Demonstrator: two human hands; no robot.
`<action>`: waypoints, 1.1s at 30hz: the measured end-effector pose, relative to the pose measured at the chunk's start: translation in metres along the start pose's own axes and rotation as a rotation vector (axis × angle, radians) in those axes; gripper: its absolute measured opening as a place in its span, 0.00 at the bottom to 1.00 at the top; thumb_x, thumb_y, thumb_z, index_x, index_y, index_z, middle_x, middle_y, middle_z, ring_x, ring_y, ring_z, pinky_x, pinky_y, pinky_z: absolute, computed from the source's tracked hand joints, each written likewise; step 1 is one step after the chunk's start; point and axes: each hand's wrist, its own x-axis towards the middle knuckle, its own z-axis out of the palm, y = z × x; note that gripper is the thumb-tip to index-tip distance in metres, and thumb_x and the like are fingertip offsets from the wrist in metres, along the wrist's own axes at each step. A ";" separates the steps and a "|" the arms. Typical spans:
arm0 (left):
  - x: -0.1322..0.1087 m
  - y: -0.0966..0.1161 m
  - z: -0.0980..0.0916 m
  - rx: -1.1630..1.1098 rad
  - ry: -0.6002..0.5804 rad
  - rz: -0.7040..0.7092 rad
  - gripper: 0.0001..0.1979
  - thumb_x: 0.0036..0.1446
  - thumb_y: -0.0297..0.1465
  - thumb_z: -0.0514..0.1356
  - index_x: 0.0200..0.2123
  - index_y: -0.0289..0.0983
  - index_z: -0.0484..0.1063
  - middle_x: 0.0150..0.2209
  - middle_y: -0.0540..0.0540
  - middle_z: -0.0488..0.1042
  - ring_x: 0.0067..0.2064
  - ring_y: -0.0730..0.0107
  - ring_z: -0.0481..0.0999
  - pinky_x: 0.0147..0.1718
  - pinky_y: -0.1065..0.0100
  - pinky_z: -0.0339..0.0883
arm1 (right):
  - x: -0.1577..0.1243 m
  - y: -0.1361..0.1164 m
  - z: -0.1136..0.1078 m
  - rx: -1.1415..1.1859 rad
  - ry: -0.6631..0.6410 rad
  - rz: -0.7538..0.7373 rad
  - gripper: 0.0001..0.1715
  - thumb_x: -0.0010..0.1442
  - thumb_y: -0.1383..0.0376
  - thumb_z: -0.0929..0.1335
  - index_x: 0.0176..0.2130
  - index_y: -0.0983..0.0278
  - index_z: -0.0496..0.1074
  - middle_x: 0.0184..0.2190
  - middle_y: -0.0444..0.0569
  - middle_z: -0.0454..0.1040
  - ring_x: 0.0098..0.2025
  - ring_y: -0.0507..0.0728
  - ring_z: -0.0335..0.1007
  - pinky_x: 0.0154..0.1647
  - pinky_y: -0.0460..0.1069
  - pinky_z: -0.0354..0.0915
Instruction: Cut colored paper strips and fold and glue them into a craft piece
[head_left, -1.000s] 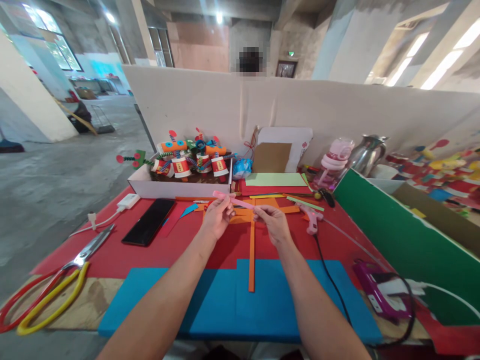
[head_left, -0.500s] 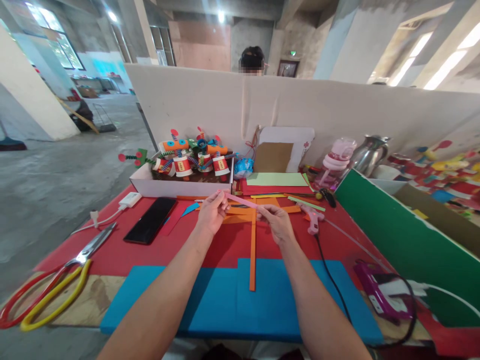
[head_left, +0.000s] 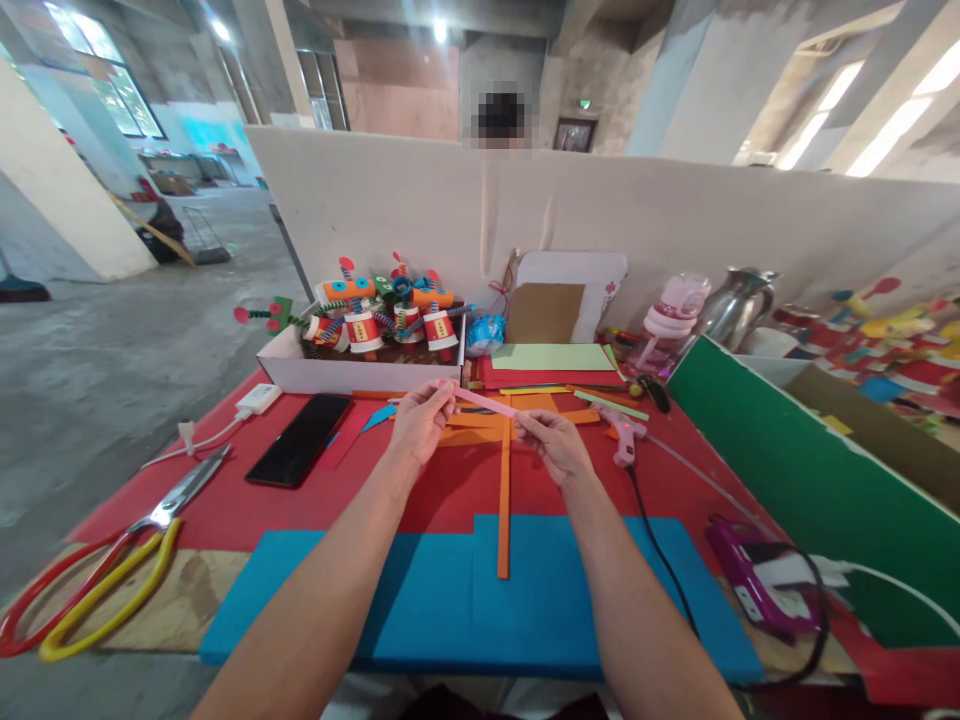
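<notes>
A pink paper strip (head_left: 484,402) is stretched between my two hands above the red tabletop. My left hand (head_left: 422,420) pinches its left end, and my right hand (head_left: 553,440) has the right end between thumb and fingers. Just left of the right fingertips, an orange paper strip (head_left: 505,505) runs down toward me over the blue sheets (head_left: 427,600). Its upper end meets the pink strip near those fingertips; whether the two are joined I cannot tell. More orange strips (head_left: 469,437) lie on the table behind my hands.
A black phone (head_left: 300,440) and large scissors (head_left: 161,515) lie left. To the right are a pink glue gun (head_left: 624,440) with its cord, a purple device (head_left: 761,580) and a green-sided box (head_left: 810,480). Behind stands a white box (head_left: 352,377) of paper-cup figures.
My hands and the pink strip stay nearly in place. The whole view has shifted very slightly.
</notes>
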 end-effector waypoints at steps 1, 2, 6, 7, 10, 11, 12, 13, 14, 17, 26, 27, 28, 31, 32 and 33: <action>0.000 0.001 0.000 0.003 0.000 0.006 0.12 0.35 0.33 0.72 0.24 0.34 0.76 0.16 0.54 0.66 0.18 0.82 0.61 0.23 0.73 0.62 | 0.000 0.000 0.000 0.002 0.000 0.013 0.20 0.27 0.58 0.80 0.21 0.65 0.76 0.19 0.42 0.74 0.21 0.46 0.66 0.24 0.42 0.67; 0.000 0.003 0.000 0.009 -0.006 0.014 0.12 0.35 0.34 0.72 0.24 0.34 0.76 0.16 0.54 0.67 0.18 0.82 0.61 0.22 0.73 0.62 | 0.000 -0.001 -0.001 0.003 -0.004 0.028 0.20 0.27 0.58 0.80 0.21 0.65 0.76 0.19 0.42 0.74 0.20 0.46 0.66 0.23 0.42 0.67; 0.000 0.007 -0.002 0.049 -0.061 0.046 0.14 0.37 0.34 0.72 0.28 0.35 0.76 0.16 0.54 0.67 0.18 0.81 0.63 0.23 0.72 0.64 | 0.000 -0.001 -0.003 0.003 -0.026 0.073 0.19 0.29 0.60 0.80 0.22 0.65 0.76 0.19 0.42 0.74 0.20 0.46 0.66 0.23 0.42 0.67; 0.000 0.007 -0.002 0.057 -0.069 0.047 0.14 0.37 0.34 0.72 0.28 0.35 0.75 0.17 0.54 0.68 0.18 0.81 0.63 0.23 0.72 0.64 | 0.001 -0.001 -0.003 0.004 -0.028 0.078 0.18 0.29 0.60 0.80 0.22 0.65 0.76 0.19 0.42 0.74 0.20 0.46 0.66 0.23 0.41 0.68; -0.001 0.006 -0.003 0.067 -0.064 0.049 0.13 0.37 0.34 0.72 0.24 0.35 0.73 0.17 0.53 0.69 0.18 0.80 0.64 0.22 0.72 0.64 | 0.001 0.000 -0.003 0.006 -0.025 0.088 0.18 0.29 0.60 0.80 0.21 0.66 0.75 0.18 0.41 0.73 0.20 0.46 0.66 0.22 0.41 0.67; -0.001 0.006 -0.003 0.068 -0.056 0.050 0.13 0.37 0.34 0.72 0.23 0.35 0.72 0.17 0.53 0.69 0.18 0.80 0.64 0.21 0.73 0.64 | 0.001 0.000 -0.003 0.006 -0.022 0.090 0.18 0.29 0.60 0.80 0.21 0.66 0.75 0.18 0.41 0.72 0.20 0.46 0.66 0.22 0.41 0.67; -0.001 0.005 -0.003 0.070 -0.047 0.050 0.13 0.37 0.34 0.72 0.22 0.35 0.71 0.17 0.53 0.69 0.18 0.81 0.64 0.21 0.73 0.63 | 0.001 0.000 -0.003 0.005 -0.019 0.093 0.19 0.28 0.60 0.80 0.20 0.66 0.75 0.18 0.42 0.72 0.20 0.46 0.66 0.22 0.41 0.68; 0.000 0.005 -0.003 0.074 -0.037 0.051 0.13 0.37 0.35 0.72 0.22 0.35 0.71 0.17 0.53 0.69 0.18 0.81 0.64 0.20 0.73 0.63 | 0.001 0.000 -0.003 0.004 -0.018 0.095 0.19 0.28 0.60 0.80 0.20 0.66 0.75 0.18 0.42 0.72 0.20 0.46 0.66 0.22 0.41 0.68; 0.000 0.004 -0.004 0.080 -0.026 0.053 0.14 0.37 0.35 0.72 0.22 0.35 0.71 0.17 0.53 0.69 0.18 0.81 0.64 0.20 0.74 0.62 | 0.001 0.000 -0.003 0.003 -0.017 0.097 0.19 0.28 0.60 0.80 0.20 0.66 0.75 0.17 0.42 0.72 0.19 0.46 0.66 0.22 0.41 0.68; 0.001 0.003 -0.004 0.105 0.004 0.073 0.14 0.37 0.36 0.71 0.22 0.35 0.70 0.17 0.53 0.69 0.17 0.81 0.63 0.19 0.74 0.62 | 0.000 -0.001 -0.002 0.006 -0.017 0.098 0.19 0.28 0.60 0.80 0.20 0.66 0.75 0.18 0.42 0.73 0.19 0.46 0.66 0.22 0.41 0.68; -0.001 0.005 -0.005 0.174 0.012 0.094 0.13 0.42 0.38 0.68 0.24 0.33 0.75 0.18 0.51 0.70 0.18 0.80 0.64 0.20 0.74 0.62 | 0.000 -0.003 -0.004 0.001 -0.002 0.080 0.19 0.27 0.60 0.80 0.20 0.66 0.75 0.18 0.42 0.73 0.20 0.46 0.65 0.22 0.43 0.68; -0.001 0.006 -0.006 0.180 0.002 0.093 0.12 0.43 0.38 0.68 0.24 0.33 0.76 0.18 0.51 0.70 0.18 0.80 0.64 0.20 0.74 0.62 | 0.000 -0.003 -0.005 -0.004 -0.001 0.072 0.19 0.27 0.60 0.80 0.20 0.66 0.75 0.18 0.42 0.73 0.20 0.47 0.65 0.23 0.43 0.68; -0.001 0.006 -0.006 0.184 -0.007 0.091 0.12 0.43 0.37 0.68 0.24 0.33 0.76 0.18 0.50 0.70 0.18 0.80 0.64 0.20 0.74 0.61 | 0.001 -0.003 -0.006 -0.014 -0.001 0.061 0.19 0.28 0.60 0.80 0.20 0.66 0.75 0.18 0.42 0.73 0.20 0.47 0.65 0.23 0.43 0.68; 0.000 0.006 -0.008 0.181 -0.010 0.034 0.12 0.41 0.37 0.69 0.23 0.34 0.76 0.19 0.50 0.71 0.18 0.80 0.65 0.19 0.75 0.60 | 0.003 -0.003 -0.009 -0.062 0.009 -0.007 0.19 0.30 0.59 0.80 0.21 0.65 0.75 0.18 0.42 0.72 0.20 0.47 0.65 0.24 0.44 0.67; 0.000 0.005 -0.009 0.174 -0.005 0.001 0.13 0.40 0.38 0.70 0.23 0.34 0.76 0.19 0.50 0.71 0.19 0.80 0.65 0.19 0.74 0.61 | 0.004 -0.003 -0.011 -0.081 0.017 -0.043 0.19 0.30 0.58 0.79 0.22 0.65 0.75 0.18 0.42 0.72 0.20 0.47 0.65 0.25 0.44 0.67; 0.000 0.005 -0.010 0.167 -0.001 -0.030 0.13 0.38 0.38 0.71 0.24 0.34 0.76 0.19 0.50 0.71 0.20 0.79 0.67 0.20 0.74 0.62 | 0.004 -0.004 -0.012 -0.101 0.026 -0.081 0.18 0.31 0.58 0.79 0.22 0.65 0.75 0.18 0.41 0.72 0.20 0.47 0.65 0.25 0.44 0.67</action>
